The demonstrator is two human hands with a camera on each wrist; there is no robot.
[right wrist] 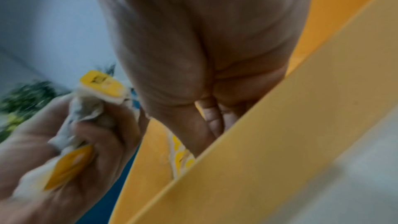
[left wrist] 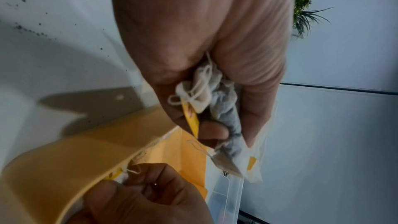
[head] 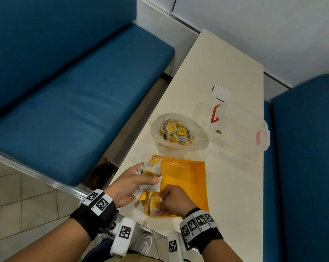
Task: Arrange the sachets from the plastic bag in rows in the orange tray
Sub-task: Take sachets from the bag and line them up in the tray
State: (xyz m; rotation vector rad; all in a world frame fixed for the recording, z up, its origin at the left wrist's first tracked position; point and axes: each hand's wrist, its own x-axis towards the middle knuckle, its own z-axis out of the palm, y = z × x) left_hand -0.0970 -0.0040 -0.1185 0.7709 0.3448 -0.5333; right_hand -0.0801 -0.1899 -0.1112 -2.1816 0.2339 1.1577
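Note:
The orange tray (head: 186, 173) lies on the table's near left part. My left hand (head: 133, 183) grips a bunch of white sachets (head: 152, 172) with yellow tags over the tray's left edge; the bunch of sachets (left wrist: 215, 101) shows crumpled in the left wrist view. My right hand (head: 169, 202) pinches one sachet (head: 154, 206) in the tray's near left corner. Another sachet (head: 156, 159) lies in the far left corner. Beyond the tray, the plastic bag (head: 195, 135) stands open with several sachets inside.
A clear plastic box (head: 239, 127) with a red latch stands right of the bag, a small white item (head: 221, 93) beyond it. Blue benches (head: 74, 95) flank the cream table (head: 226, 186). The table's left edge runs right beside the tray.

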